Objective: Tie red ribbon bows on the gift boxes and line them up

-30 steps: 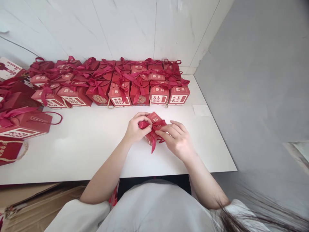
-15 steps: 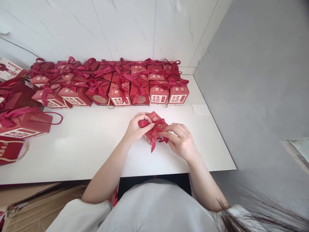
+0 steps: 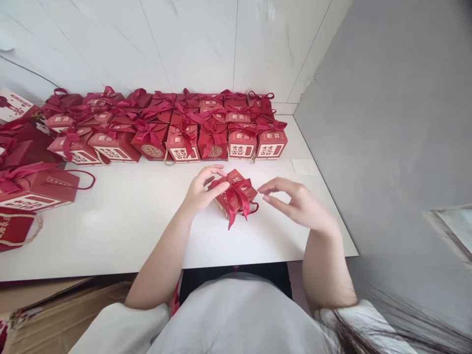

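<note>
A small red gift box (image 3: 236, 194) with a tied dark-red ribbon bow stands on the white table (image 3: 129, 221) in front of me. My left hand (image 3: 201, 189) pinches the left loop of the ribbon between thumb and forefinger. My right hand (image 3: 297, 201) hovers a little to the right of the box, off it, with fingers apart and nothing in them.
Rows of finished red boxes with bows (image 3: 184, 128) line the back of the table against the marble wall. More red boxes and bags (image 3: 33, 187) crowd the left side. A grey wall (image 3: 387, 123) bounds the right edge. Cardboard (image 3: 55, 309) lies below the table's front.
My right hand has let go of the ribbon and drawn away to the right, opening. The bow now sits tied on the box. My left hand still holds the left loop.
</note>
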`<action>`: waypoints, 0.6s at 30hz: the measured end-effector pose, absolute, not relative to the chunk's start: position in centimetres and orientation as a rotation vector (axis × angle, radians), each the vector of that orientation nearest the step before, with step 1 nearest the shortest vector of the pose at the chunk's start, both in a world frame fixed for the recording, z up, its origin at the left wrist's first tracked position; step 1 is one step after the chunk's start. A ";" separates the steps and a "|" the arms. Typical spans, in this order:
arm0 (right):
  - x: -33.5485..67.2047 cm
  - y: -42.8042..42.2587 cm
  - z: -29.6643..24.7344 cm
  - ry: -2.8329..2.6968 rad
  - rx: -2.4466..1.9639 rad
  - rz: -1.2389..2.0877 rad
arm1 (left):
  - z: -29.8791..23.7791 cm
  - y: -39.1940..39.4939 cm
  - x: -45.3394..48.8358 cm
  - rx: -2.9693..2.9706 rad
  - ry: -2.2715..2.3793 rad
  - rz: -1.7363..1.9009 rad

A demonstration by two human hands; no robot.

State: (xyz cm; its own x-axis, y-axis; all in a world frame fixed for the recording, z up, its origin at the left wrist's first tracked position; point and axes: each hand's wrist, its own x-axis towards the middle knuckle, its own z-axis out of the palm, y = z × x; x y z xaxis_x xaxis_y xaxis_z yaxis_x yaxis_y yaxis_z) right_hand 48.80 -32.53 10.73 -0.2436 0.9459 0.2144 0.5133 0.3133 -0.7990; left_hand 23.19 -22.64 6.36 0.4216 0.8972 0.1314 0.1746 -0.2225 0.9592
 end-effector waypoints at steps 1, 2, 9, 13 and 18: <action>48.9 -31.6 11.5 -1.886 -1.296 0.780 | 6.5 -22.4 22.8 1.652 0.960 0.952; 48.9 -30.7 12.0 -1.888 -1.304 0.781 | 6.5 -22.2 22.4 1.629 0.968 0.998; 45.0 -26.5 8.7 -1.597 -1.310 0.883 | 6.5 -22.1 22.3 1.615 0.983 1.028; 42.5 -26.6 6.2 -1.552 -1.313 0.981 | 5.7 -23.6 24.1 1.657 1.110 0.993; 43.2 -26.7 5.8 -1.527 -1.226 1.104 | 5.3 -23.7 23.8 1.673 1.002 0.923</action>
